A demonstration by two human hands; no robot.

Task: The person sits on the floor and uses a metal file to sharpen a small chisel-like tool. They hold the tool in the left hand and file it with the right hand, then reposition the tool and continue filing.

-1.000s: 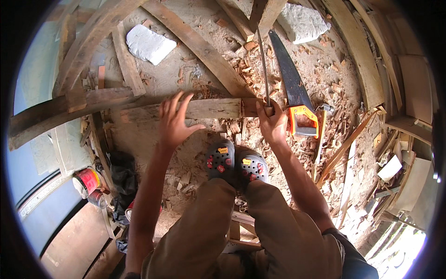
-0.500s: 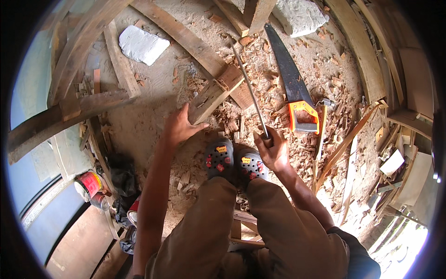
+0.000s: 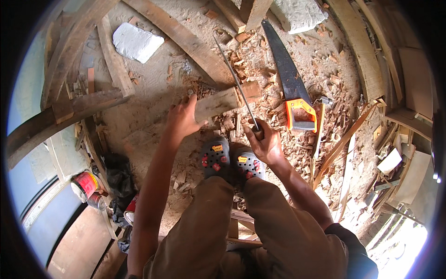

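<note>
Left hand (image 3: 183,118): curled firmly round the left end of a wooden block (image 3: 216,104)
Right hand (image 3: 266,142): closed on the dark handle (image 3: 257,130) of a slim metal rod (image 3: 234,75), which slants up and leftward
Wooden block: out in front of the feet, its reddish right end tipped slightly upward in view, and the rod crosses right over it; contact, I can't call from here
Feet: grey clogs (image 3: 216,160), side by side, just below the block
Right flank: a handsaw (image 3: 289,69) with orange-and-grey grip, a hammer (image 3: 320,118) close beside it, wood chips (image 3: 302,149) all around
Beyond: a long beam (image 3: 183,42) angles down toward the block, a white slab (image 3: 138,43) to its left
</note>
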